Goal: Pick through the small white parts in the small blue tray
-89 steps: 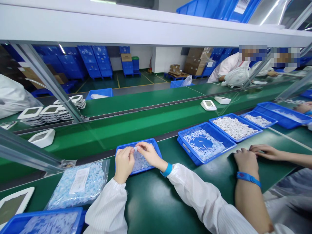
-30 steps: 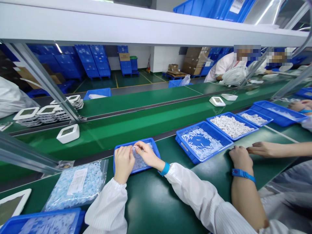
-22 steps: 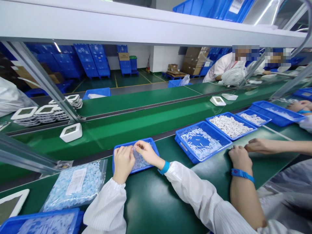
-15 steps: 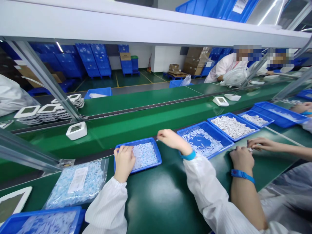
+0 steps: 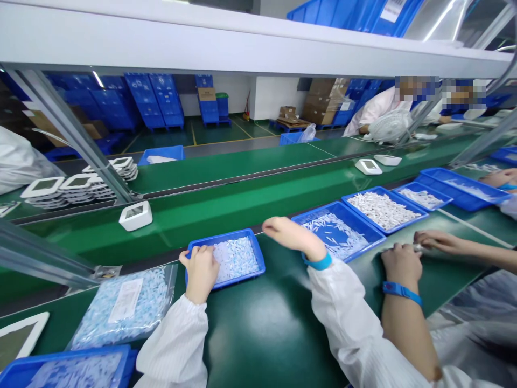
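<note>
While the left hand (image 5: 202,269) is arching over the left end of the small tray (image 5: 260,253), a wrist or fingertip catching the rim could be jogging it and spilling the pale pieces (image 5: 238,256) lying inside. Its fingers are bending downward and hiding their tips, so I cannot tell whether they are gripping anything. The right hand (image 5: 291,234) is hovering between that tray and the larger tray (image 5: 365,250), its fingers loosely curling inward (any piece pinched there is too small to make out); a slack pinch could be letting one fall onto the dark green table (image 5: 258,334), and a low wrist could be nudging the larger tray.

Underneath, that table is bearing both trays and catching a pale glare, and a sealed bag (image 5: 157,296) is lying left of the small tray. Beyond, a white device (image 5: 139,222) is sitting on the green belt (image 5: 226,202). A co-worker's hands (image 5: 399,264) are meeting at the right, while blue crates (image 5: 155,102) and cardboard boxes (image 5: 323,102) are standing across the room.
</note>
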`<state>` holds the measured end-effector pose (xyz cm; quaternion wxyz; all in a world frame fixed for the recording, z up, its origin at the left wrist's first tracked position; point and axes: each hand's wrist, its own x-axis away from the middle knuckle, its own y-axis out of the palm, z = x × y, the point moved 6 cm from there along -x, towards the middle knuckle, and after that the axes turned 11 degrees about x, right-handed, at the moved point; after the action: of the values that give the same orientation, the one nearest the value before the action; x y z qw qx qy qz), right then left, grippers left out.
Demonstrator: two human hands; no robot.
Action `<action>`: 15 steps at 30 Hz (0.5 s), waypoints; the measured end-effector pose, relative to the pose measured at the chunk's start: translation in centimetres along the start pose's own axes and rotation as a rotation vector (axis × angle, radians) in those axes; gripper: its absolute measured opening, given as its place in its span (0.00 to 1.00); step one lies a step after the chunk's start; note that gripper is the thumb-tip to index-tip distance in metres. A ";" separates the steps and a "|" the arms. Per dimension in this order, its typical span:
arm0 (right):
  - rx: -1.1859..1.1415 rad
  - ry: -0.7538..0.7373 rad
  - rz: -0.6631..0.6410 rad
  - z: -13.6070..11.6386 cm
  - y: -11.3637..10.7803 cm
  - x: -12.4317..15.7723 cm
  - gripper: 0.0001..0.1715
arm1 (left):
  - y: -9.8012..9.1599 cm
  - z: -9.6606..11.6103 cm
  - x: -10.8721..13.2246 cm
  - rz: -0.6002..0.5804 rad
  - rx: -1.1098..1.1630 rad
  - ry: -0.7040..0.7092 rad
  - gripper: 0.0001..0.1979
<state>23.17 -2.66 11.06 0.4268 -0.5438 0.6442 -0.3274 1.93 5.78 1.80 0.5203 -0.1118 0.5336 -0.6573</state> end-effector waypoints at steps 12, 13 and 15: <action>0.466 -0.343 -0.098 -3.1 13.0 -4.6 0.10 | -0.2 -0.9 0.3 0.008 -0.109 -0.102 0.14; 0.464 -0.347 -0.096 -3.1 13.0 -4.7 0.10 | -0.3 -0.9 0.3 0.017 -0.102 -0.110 0.13; 0.455 -0.345 -0.099 -3.1 13.0 -4.9 0.10 | -0.4 -1.0 0.4 0.038 -0.082 -0.119 0.13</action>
<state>15.13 4.56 1.78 0.6247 -0.5125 0.4449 -0.3863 0.85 6.01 1.63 0.5583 -0.1619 0.5303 -0.6171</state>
